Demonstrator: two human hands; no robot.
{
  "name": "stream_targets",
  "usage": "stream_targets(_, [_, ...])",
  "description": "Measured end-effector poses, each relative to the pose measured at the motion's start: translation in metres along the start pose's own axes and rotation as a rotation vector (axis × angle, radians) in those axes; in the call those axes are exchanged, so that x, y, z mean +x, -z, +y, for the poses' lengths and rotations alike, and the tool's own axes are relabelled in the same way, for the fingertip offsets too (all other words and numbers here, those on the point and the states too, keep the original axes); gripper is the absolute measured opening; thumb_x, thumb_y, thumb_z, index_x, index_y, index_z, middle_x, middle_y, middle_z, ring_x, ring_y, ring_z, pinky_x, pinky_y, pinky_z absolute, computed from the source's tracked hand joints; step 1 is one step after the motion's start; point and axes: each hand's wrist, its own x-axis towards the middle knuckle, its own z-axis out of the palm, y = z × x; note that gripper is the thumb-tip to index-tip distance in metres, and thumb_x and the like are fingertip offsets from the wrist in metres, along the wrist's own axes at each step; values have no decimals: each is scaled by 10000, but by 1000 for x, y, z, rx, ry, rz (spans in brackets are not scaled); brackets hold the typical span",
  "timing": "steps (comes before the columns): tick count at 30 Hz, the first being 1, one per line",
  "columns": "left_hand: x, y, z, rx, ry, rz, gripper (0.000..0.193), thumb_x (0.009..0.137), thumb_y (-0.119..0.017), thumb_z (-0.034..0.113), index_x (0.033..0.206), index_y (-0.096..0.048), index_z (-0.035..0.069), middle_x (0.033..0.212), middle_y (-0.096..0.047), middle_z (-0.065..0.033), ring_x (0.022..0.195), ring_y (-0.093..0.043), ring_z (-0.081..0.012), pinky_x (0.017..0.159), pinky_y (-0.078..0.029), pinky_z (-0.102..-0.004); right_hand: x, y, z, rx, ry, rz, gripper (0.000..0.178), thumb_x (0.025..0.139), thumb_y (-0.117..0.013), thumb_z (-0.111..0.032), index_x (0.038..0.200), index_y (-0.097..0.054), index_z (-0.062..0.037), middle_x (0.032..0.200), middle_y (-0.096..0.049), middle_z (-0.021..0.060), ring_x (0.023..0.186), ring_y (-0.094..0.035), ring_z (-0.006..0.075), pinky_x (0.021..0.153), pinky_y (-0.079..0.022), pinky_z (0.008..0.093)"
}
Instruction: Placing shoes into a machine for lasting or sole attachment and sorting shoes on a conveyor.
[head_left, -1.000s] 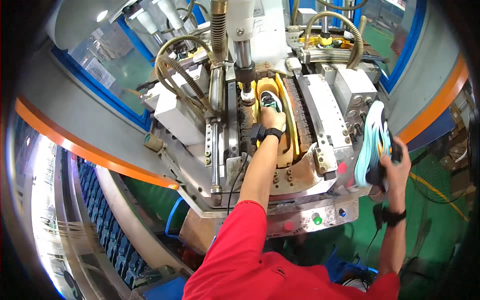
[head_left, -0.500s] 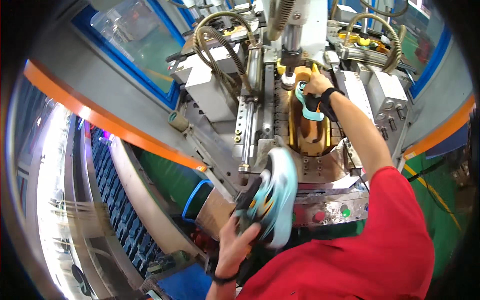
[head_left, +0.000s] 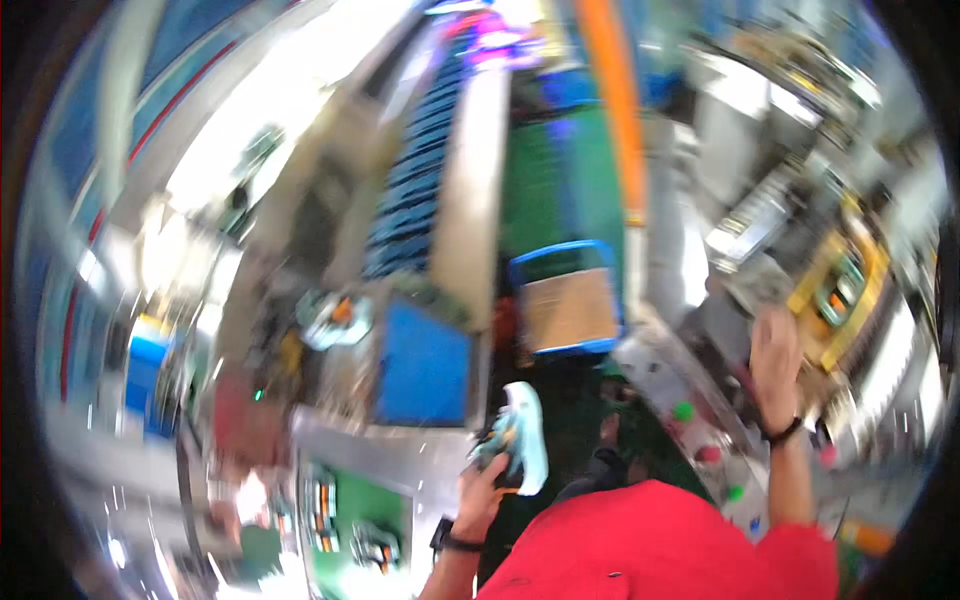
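In my left hand [head_left: 482, 497], low in the middle, is a pale teal and black sports shoe [head_left: 528, 440], its light sole turned to the right. The fingers wrap around its dark side. My right hand [head_left: 777, 365] is at the right, beside the machine's front, blurred by motion. Its fingers look stretched out, and I see nothing in it. Beyond that hand, a teal shoe piece [head_left: 840, 290] sits inside the yellow fixture [head_left: 808, 335] of the machine.
Coloured push buttons [head_left: 684, 411] line the machine's front edge. A blue-framed cart with a brown board [head_left: 570, 310] stands ahead. Left of it are a blue panel [head_left: 424, 362], another teal shoe [head_left: 335, 318] and a dark ridged conveyor [head_left: 410, 205]. More shoes [head_left: 375, 546] lie lower left.
The view has swung to the left, so the machine now appears at the right. My right hand has come away from the shoe piece in the fixture. My left hand still holds its shoe.
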Motion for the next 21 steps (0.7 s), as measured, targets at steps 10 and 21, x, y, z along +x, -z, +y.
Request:
stream_targets(10, [69, 165, -131, -87, -63, 462, 354, 800, -767, 145, 1038, -639, -83, 935, -692, -125, 817, -676, -198, 708, -566, -351, -148, -173, 14, 86, 131, -363, 151, 780, -610, -50, 925, -569, -43, 979, -546, 150, 975, -537, 380, 825, -450, 456])
stream_targets(21, [138, 283, -171, 522, 154, 781, 790, 681, -805, 347, 1283, -439, -10, 1086, -636, -273, 1006, -632, -434, 867, -505, -476, 47, -107, -321, 413, 619, -199, 109, 940, -552, -91, 997, -596, -10, 882, -599, 129, 776, -577, 241, 715, -460, 340])
